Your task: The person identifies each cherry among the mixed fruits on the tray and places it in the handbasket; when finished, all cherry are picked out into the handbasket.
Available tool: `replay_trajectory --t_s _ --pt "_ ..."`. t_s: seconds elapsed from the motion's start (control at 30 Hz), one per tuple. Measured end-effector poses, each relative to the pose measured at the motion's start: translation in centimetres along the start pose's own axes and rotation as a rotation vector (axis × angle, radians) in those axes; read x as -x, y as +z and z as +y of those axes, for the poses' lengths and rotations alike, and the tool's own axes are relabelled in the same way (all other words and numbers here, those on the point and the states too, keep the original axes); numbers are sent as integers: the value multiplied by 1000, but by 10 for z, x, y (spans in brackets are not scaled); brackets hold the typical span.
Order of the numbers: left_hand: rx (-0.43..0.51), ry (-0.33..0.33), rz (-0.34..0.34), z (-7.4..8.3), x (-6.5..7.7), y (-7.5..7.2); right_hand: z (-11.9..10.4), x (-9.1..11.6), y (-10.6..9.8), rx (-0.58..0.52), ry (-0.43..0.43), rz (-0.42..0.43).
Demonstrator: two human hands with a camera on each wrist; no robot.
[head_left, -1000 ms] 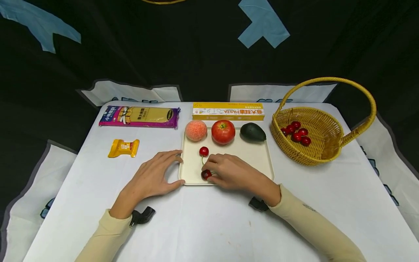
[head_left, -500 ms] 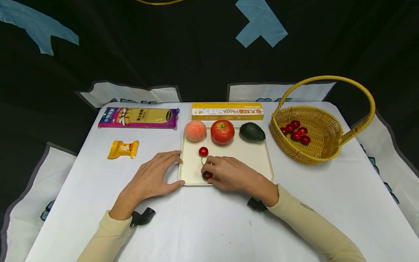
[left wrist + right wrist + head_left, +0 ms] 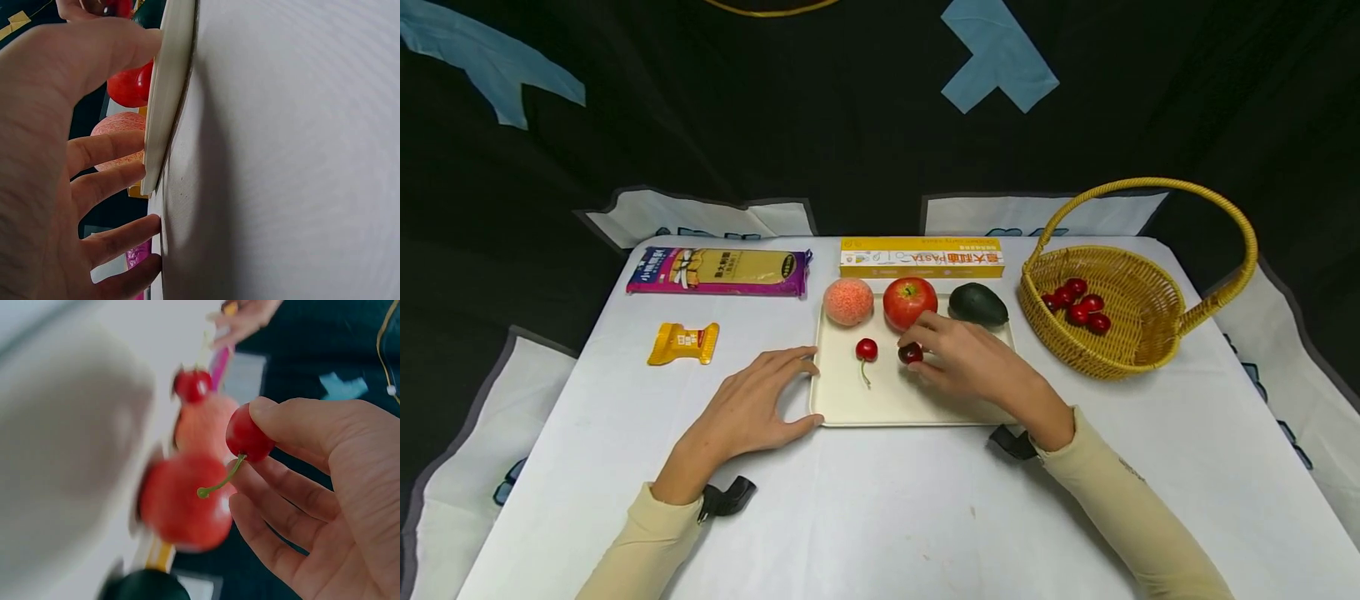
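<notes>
My right hand (image 3: 966, 358) pinches a dark red cherry (image 3: 249, 434) between thumb and fingers, over the cream tray (image 3: 850, 408). In the right wrist view its green stem (image 3: 220, 482) hangs free. Another cherry (image 3: 867, 350) with a stem lies on the tray to the left. A peach (image 3: 848, 302), a red apple (image 3: 910, 302) and a dark green avocado (image 3: 978, 304) sit along the tray's far edge. My left hand (image 3: 752, 406) rests at the tray's left edge, fingers spread; in the left wrist view its fingertips (image 3: 134, 172) and thumb touch the rim.
A wicker basket (image 3: 1138, 312) with a tall handle stands at the right, holding several cherries (image 3: 1078, 312). A yellow pasta box (image 3: 921, 257) lies behind the tray. At the left are a purple noodle packet (image 3: 718, 271) and a small yellow wrapped snack (image 3: 683, 343).
My right hand has picked up the nearer cherry and moved it up and to the right over the tray. My left hand has stayed at the tray's edge.
</notes>
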State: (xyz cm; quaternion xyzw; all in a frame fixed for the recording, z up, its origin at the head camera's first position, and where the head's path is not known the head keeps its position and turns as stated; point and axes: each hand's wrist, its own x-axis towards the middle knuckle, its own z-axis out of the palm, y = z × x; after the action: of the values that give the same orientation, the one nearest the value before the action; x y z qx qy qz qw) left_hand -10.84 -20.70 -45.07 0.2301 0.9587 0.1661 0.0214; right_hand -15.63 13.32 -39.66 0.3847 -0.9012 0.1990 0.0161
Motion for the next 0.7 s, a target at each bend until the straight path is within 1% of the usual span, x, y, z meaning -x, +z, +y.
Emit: replay_trajectory --t_s 0.1,0.27,0.5,0.57,0.7 --pt "-4 2 -1 1 0 1 11 3 -11 -2 37 41" --pt "-13 6 0 1 -1 0 27 9 -27 18 125 88" --pt "-5 7 1 0 -1 2 54 25 -51 21 247 166" --pt "-4 6 1 1 -1 2 63 30 -56 31 288 189" --pt "-4 0 2 1 -1 1 80 38 -63 39 345 205"
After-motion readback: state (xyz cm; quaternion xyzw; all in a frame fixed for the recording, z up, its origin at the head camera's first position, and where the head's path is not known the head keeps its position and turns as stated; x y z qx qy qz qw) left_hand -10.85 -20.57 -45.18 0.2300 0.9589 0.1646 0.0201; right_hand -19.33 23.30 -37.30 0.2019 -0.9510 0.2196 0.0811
